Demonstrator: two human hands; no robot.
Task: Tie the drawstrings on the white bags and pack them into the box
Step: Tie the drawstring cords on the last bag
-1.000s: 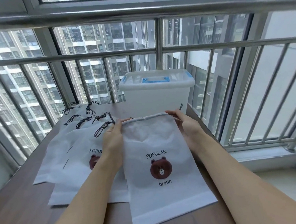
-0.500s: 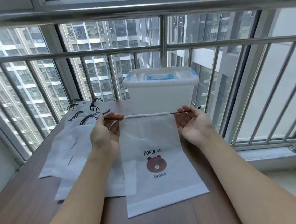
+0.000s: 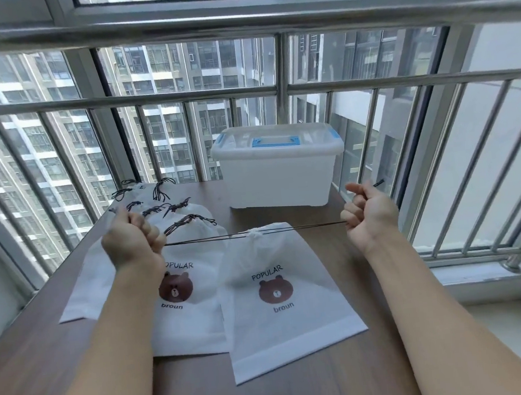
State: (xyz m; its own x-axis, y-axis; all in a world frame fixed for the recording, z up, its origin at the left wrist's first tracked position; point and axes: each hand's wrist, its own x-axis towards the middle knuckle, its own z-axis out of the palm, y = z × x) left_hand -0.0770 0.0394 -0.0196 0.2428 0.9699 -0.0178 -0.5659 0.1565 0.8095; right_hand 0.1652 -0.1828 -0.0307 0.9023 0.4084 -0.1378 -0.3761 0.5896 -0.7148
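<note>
Behind the wooden table [image 3: 303, 393] runs a barred window with tower blocks beyond, and I am working right up against it. Since half a second ago my hands have gone from resting at the corners of the bag's flat mouth to being drawn well apart: my left hand [image 3: 131, 241] and right hand [image 3: 369, 215] are each curled into a fist around one end of the black drawstring [image 3: 303, 227], which now runs taut between them, and the mouth of the front white bag [image 3: 281, 294] has puckered into a tight gather at its top centre. I judge the cinching done on this one, with the knot not yet made. The bag lies flat on the table in front of me, its left edge overlapping the next bag in the pile of white bags [image 3: 183, 297], which fans away to the left; those carry bunched black cords at their tops, though I cannot tell from here whether they are properly knotted. The box [image 3: 278, 179] stands at the far edge of the table, just beyond the bag, and its lid with the blue handle is on, so as I see it that lid must come off before anything can be packed.
</note>
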